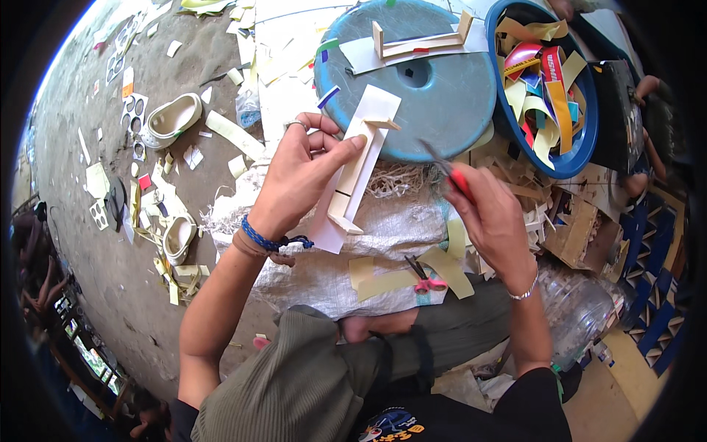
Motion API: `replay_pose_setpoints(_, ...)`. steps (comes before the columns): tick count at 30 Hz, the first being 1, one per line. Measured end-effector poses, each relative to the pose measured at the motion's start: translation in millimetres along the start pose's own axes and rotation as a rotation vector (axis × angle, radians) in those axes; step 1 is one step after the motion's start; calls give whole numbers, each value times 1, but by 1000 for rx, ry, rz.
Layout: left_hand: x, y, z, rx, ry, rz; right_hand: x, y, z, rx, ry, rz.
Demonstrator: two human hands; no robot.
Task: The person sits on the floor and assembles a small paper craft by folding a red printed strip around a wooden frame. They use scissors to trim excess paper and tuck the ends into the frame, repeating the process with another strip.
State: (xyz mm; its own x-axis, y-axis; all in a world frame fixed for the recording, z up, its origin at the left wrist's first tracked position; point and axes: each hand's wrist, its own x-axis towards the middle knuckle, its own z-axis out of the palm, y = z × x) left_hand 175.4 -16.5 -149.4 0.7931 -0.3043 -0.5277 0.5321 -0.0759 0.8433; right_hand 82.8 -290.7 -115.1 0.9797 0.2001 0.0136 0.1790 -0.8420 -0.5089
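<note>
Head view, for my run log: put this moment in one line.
left hand: holds paper with wooden frame | right hand: holds red-handled scissors | nearby: blue stool, basin

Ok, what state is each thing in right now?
Left hand: holding near frame
Near frame: tilted, against white paper
Right hand: gripping red scissors
Red scissors: held, blade opening unclear
Pink scissors: lying loose, blades parted
Far frame: on paper atop blue disc
Tub: open, heaped with scraps
</note>
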Motion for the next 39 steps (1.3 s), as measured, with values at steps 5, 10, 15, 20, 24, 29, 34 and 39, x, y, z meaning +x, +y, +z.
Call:
replay_pose_setpoints(5, 0, 5, -1, 1, -15, 10, 23, -7, -2, -101, -72, -88)
replay_pose_setpoints(10, 0, 7, -3, -63, -38, -32, 25, -12, -4, -195, -113, -61)
replay_pose_setpoints(15, 3, 5, -6, -79, -70, -61, 27, -11, -3, -278, -109, -106)
replay_pose_setpoints(20, 4, 7, -10, -37, -92, -78, 29, -13, -2, -276, -104, -124)
replay_pose_setpoints(24, 3, 8, -7, -60, -52, -78, 30, -13, 0, -278, -108, -118)
replay_pose_setpoints(29, 3, 9, -8, -38, -59, -79, 32, -11, 6, -279, -37, -160)
replay_pose_setpoints(34, 4, 9, -7, -57, -54, -64, 30, -13, 4, -271, -80, -107)
replay_pose_setpoints(39, 3, 11, -7, -42, -59, -73, 32, -15, 3, -252, -85, -107)
